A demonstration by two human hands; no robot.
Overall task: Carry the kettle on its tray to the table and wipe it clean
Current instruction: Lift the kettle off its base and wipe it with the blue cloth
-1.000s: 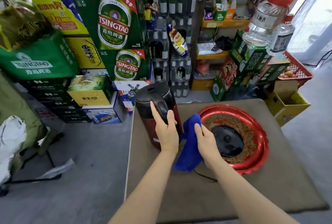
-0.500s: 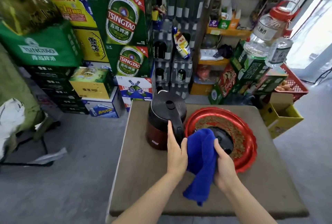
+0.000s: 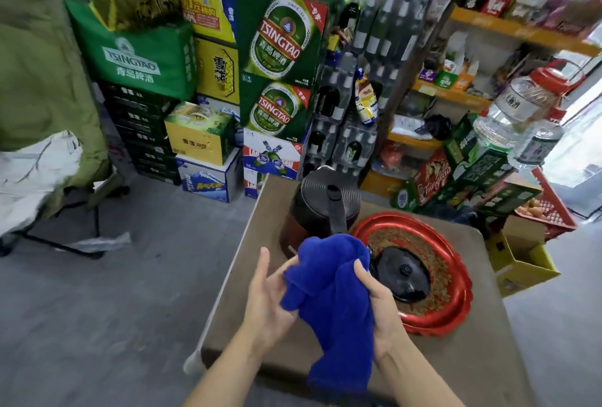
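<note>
The black and dark-red kettle point(image 3: 321, 207) stands upright on the brown table point(image 3: 488, 351), just left of the red tray point(image 3: 456, 305). The kettle's black round base point(image 3: 404, 276) lies in the middle of the tray. A blue cloth point(image 3: 332, 289) hangs between both hands, in front of the kettle. My right hand point(image 3: 381, 305) grips the cloth from the right. My left hand point(image 3: 270, 295) holds the cloth's left edge with its fingers partly spread. Neither hand touches the kettle.
Stacked beer cartons point(image 3: 280, 57) and shrink-wrapped bottle packs point(image 3: 345, 119) rise behind the table. Orange shelves point(image 3: 456, 93) and large clear jugs point(image 3: 518, 113) stand at the right, with a yellow box point(image 3: 524, 260) and a red basket point(image 3: 547, 207). A folding chair point(image 3: 49, 132) stands at the left on grey floor.
My left hand has come off the kettle's handle and taken the cloth's left edge. The cloth is now bunched between both hands, nearer to me. The view shifted left.
</note>
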